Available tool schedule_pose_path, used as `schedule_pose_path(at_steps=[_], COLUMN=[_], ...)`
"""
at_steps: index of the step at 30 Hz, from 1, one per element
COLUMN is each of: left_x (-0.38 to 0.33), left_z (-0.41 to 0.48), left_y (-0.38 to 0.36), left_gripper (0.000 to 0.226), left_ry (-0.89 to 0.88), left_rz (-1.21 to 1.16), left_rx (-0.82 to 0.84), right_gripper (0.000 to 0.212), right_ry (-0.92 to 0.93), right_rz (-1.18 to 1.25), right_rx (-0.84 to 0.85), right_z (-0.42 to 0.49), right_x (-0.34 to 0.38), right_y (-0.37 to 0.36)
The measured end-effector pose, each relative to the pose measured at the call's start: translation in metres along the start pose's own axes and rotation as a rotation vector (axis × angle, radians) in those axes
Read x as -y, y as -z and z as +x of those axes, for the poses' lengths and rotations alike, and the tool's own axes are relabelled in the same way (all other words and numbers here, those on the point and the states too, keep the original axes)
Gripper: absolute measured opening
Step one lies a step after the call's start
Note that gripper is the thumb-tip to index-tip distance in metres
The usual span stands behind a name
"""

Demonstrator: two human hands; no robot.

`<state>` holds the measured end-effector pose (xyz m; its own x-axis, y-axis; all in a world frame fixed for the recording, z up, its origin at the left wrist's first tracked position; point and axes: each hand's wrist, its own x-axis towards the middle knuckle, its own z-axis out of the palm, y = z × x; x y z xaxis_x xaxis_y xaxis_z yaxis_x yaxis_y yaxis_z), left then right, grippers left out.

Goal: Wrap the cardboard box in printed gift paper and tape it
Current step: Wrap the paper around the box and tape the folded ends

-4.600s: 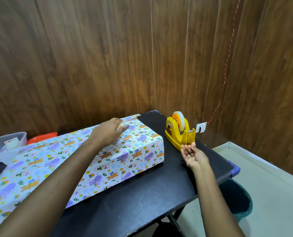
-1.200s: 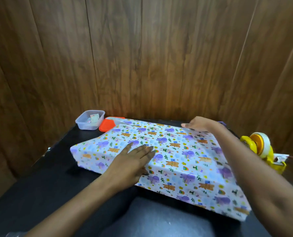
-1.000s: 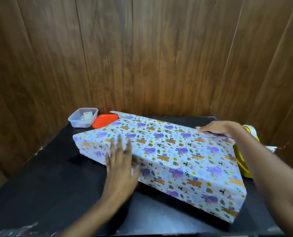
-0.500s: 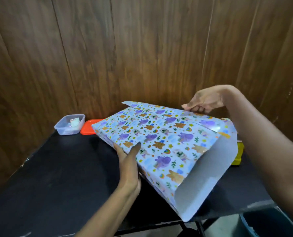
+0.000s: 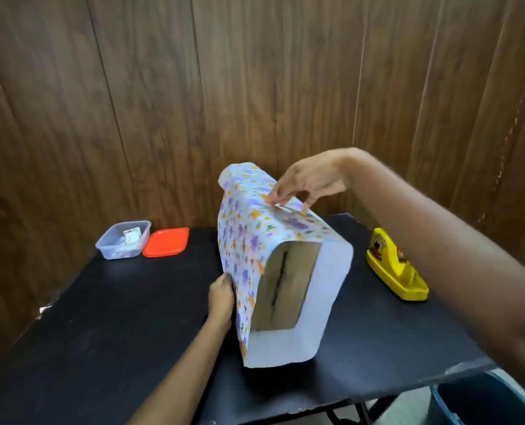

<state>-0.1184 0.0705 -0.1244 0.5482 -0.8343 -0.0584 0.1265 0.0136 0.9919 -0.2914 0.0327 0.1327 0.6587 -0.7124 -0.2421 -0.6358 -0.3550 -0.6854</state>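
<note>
Now the right hand [image 5: 310, 182] sits on top of the cardboard box [image 5: 285, 283], thumb and fingertips drawn close together and pinching the gift paper [image 5: 246, 237] along the upper edge, where a small shiny patch, possibly tape, shows under the fingers. The left hand [image 5: 221, 297] is low against the box's left printed face, palm laid to the paper and fingers pointing up, steadying rather than gripping as far as this view shows. A second ago the box lay flat on the table [image 5: 101, 317] under both palms, and half a second ago it was tipping up. It now stands on one long edge, its near end turned toward the camera. That end is open, with bare cardboard showing inside a sleeve of paper whose white underside juts past it. By my reading the wrap around the body is done and the end flaps come next. To the right of the box, well apart, stands the yellow tape dispenser [image 5: 393, 271]. Behind and to the left of the box are a clear plastic tub [image 5: 123, 240] and, just beside it, an orange lid [image 5: 166, 242].
</note>
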Motion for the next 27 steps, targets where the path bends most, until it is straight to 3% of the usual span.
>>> schedule_pose_path(at_steps=[2,4,6,9,14,18,22,24,27], left_x=[-0.009,-0.026,-0.043,-0.073,-0.116,-0.133,-0.161,-0.175,-0.192], left_z=[-0.005,-0.018,-0.026,-0.029,-0.036,-0.045,-0.074,-0.084,-0.077], left_y=[0.004,0.009,0.016,0.024,0.004,0.005,0.013,0.016,0.009], left_gripper=[0.019,0.020,0.024,0.024,0.042,0.029,0.020,0.025,0.031], left_ry=[0.047,0.071,0.062,-0.012,-0.014,-0.074,-0.438,-0.554,-0.654], left_rz=[0.114,-0.003,-0.226,-0.337,-0.225,-0.193,0.067,0.348,0.875], left_rx=[0.026,0.051,0.090,0.168,0.301,0.270,0.333,0.422,0.400], right_gripper=[0.027,0.033,0.034,0.033,0.033,0.031,0.032,0.032,0.028], right_ry=[0.094,0.143,0.190,0.166,0.099,0.101,0.177,0.230,0.228], right_rz=[-0.087,-0.134,-0.129,0.106,0.486,0.542,0.178,-0.002,-0.316], right_rx=[0.019,-0.030,-0.162,-0.419,-0.296,-0.212,-0.262,-0.282,-0.221], right_z=[-0.002,0.000,0.003,-0.003,0.001,-0.002,-0.021,-0.025,-0.021], right_x=[0.007,0.006,-0.003,-0.025,-0.035,-0.041,-0.051,-0.044,-0.023], right_y=[-0.024,-0.040,-0.051,-0.058,-0.062,-0.046,-0.037,-0.038,-0.042])
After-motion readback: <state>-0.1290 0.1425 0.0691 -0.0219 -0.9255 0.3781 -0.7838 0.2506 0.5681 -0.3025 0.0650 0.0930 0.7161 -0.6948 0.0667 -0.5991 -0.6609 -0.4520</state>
